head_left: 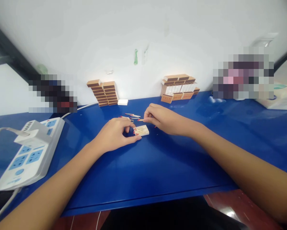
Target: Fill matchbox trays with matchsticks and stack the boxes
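A small white matchbox tray (pixel 142 130) with several red-tipped matches in it lies on the blue table. My left hand (pixel 118 134) is at its left side, thumb at the near edge and curled fingers at the far left, holding it. Just beyond and to the right of the tray, my right hand (pixel 161 118) pinches matches (pixel 140 120) between thumb and fingers, red tips pointing left; how many is too small to tell. Several loose matches (pixel 135 115) lie on the table behind the tray. A red tip shows beneath my right hand.
Stacked brown matchboxes (pixel 105 93) stand at the back left, beside a white tray (pixel 123 102). More matchboxes (pixel 179 88) are piled at the back right by the wall. A white power strip (pixel 41 159) with a plug and cable lies on the left of the table (pixel 145 179).
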The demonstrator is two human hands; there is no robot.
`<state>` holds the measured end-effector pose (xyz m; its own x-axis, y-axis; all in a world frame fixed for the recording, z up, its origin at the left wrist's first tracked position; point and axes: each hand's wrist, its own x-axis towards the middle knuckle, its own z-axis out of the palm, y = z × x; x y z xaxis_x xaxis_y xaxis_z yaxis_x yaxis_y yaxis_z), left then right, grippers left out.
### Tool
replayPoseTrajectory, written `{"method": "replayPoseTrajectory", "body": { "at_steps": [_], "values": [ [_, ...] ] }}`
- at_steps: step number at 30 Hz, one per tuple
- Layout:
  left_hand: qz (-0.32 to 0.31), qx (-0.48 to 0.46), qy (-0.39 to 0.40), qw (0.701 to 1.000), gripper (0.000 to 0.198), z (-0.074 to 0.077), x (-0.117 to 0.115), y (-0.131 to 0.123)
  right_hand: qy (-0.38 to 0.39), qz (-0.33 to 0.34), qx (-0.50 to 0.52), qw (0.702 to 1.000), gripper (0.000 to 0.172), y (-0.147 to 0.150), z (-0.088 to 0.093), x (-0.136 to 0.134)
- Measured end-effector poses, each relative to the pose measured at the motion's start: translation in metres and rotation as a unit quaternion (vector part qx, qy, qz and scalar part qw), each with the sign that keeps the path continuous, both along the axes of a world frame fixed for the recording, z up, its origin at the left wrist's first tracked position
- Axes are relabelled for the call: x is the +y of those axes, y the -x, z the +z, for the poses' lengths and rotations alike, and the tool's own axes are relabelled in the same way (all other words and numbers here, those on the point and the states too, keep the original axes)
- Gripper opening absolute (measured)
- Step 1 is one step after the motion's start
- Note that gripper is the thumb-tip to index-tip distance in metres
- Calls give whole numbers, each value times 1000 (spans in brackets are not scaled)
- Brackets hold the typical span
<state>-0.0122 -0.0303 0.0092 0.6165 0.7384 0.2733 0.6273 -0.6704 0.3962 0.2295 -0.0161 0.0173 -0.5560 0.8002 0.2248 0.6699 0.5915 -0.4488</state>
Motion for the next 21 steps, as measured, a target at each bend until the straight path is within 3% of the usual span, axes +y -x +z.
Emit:
{"method": "replayPoseTrajectory", "body": {
  "at_steps": [6, 13, 21],
  "values": [
    [-1, -3, 4, 1000, 30, 1, 0, 0, 28, 50, -22, 998, 11, 8, -3, -15],
    [-7, -10, 8, 1000, 25, 1, -1, 0, 24, 40, -43, 998, 8, 7, -2, -14],
    [-18, -13, 5, 1000, 24, 0, 0, 0, 41, 59, 30, 997, 10, 13, -8, -15]
  ]
}}
